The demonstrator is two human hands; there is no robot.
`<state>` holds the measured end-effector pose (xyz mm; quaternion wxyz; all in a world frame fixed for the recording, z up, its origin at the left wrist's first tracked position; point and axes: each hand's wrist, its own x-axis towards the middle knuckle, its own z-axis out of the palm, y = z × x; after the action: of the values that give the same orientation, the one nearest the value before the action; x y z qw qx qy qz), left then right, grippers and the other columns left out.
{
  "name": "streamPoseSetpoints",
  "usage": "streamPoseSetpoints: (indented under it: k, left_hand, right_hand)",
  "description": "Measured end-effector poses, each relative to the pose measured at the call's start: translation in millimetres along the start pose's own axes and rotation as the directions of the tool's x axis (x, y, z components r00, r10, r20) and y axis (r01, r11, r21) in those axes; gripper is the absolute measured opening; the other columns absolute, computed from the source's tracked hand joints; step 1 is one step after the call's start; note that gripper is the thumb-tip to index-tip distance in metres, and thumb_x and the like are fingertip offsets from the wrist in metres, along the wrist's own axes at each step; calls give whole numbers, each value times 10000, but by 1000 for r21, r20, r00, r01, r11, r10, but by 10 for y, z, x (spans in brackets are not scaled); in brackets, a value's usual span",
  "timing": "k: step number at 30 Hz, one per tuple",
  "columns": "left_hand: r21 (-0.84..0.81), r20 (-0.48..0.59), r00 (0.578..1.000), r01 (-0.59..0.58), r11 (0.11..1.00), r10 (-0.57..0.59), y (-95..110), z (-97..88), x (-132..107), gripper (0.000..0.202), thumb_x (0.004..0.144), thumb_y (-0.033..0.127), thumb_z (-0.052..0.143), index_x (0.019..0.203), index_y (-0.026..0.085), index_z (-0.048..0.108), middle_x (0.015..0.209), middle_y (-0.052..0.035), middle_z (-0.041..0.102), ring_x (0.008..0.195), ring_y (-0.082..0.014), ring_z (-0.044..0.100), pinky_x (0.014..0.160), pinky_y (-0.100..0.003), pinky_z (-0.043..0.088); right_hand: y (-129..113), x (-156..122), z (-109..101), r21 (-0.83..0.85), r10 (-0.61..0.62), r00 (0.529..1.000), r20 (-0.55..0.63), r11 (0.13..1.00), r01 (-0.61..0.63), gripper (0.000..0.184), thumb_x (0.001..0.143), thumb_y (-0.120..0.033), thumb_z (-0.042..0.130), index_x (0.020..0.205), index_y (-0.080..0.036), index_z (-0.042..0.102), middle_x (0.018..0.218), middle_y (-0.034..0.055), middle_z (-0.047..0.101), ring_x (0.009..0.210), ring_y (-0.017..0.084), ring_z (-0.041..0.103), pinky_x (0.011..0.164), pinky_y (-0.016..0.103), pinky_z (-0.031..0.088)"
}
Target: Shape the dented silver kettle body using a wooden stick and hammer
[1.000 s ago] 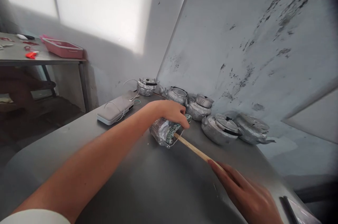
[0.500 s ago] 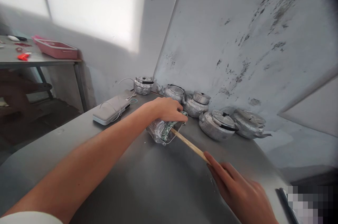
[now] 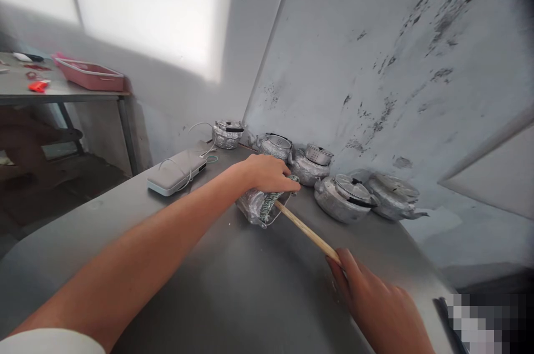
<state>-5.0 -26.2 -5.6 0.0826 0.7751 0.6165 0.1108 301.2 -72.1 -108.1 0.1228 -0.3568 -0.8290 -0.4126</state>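
Observation:
A silver, dented-looking metal teapot point(image 3: 251, 207) lies tipped on the table, its mouth turned toward my right hand and its thin wire handle hanging at the mouth. My left hand point(image 3: 267, 172) grips it from above, fingers curled over the rim. A green-and-white patterned cloth point(image 3: 267, 206) shows along the mouth, partly under that hand. My right hand point(image 3: 371, 293) is closed around a pale wooden stick point(image 3: 306, 230). The stick's far end reaches into the teapot's mouth, where its tip is hidden.
Several silver teapots, including a lidded one point(image 3: 345, 198), stand along the wall behind. On the grey table point(image 3: 233, 287) at left lies a pale power bank point(image 3: 177, 174) with a cable. A pink basket point(image 3: 89, 75) sits on another table at far left.
My right hand has drawn back a little to the right with the stick. The teapot and my left hand have shifted slightly right.

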Motion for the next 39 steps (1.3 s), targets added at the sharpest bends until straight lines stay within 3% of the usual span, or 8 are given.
streamPoseSetpoints:
  k: [4,13,23,39]
  left_hand:
    - [0,-16,1000,24,1000,-24,-3,20,18,649,836,708,442,1279,316,710,1273,-79,713,1127,-368,649,916,-448,518]
    - [26,-14,1000,16,1000,-16,4,18,10,652,828,717,448,1293,337,701,1278,-60,711,1139,-367,643,918,-446,518]
    - [56,1,999,32,998,-32,19,11,-19,714,832,713,454,1422,343,611,1358,-62,676,1180,-371,630,973,-478,501]
    - [85,1,1000,30,996,-30,61,8,-58,665,869,675,438,1408,330,618,1401,-51,646,1232,-372,602,1016,-494,473]
  right_hand:
    - [-12,-10,12,36,25,999,47,999,-27,376,1075,-384,320,828,-231,560,544,-46,636,372,157,592,446,289,75]
    - [-41,0,31,104,-8,1000,16,995,6,338,1070,-384,336,845,-229,535,572,-47,633,362,124,564,434,296,77]
    - [-83,-26,43,68,18,1000,11,998,-19,324,1081,-357,308,883,-222,527,523,-50,601,347,165,570,464,292,55]
    - [-109,-12,20,31,31,999,-20,999,-30,304,1066,-284,325,870,-223,549,540,-43,590,337,143,538,448,285,86]
